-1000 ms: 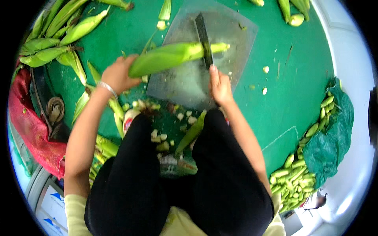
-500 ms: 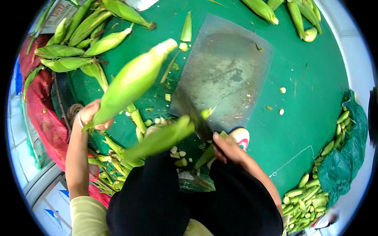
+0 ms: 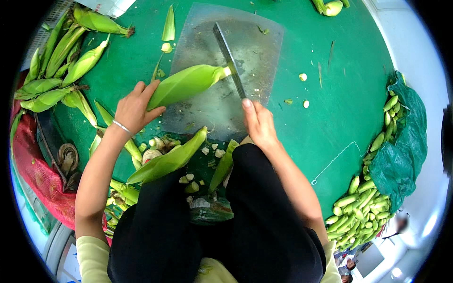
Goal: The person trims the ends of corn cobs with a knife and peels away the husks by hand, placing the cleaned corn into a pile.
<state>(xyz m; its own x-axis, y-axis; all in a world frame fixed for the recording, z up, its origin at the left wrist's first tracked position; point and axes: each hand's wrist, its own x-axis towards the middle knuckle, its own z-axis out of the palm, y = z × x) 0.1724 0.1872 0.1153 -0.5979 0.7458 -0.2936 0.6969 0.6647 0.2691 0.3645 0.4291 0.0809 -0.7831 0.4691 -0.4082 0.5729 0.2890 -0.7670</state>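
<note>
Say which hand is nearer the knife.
Right: the right hand grips the knife by its handle; the left hand is left of it, holding a corn ear.

Slanted green-husked corn ear (image 3: 186, 86) beside dark knife (image 3: 230, 59)

Knife (image 3: 230, 59), its handle apparently hidden

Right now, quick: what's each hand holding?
Left hand: holding the green corn ear at its left end.
Right hand: closed on the knife, at its handle end.
</note>
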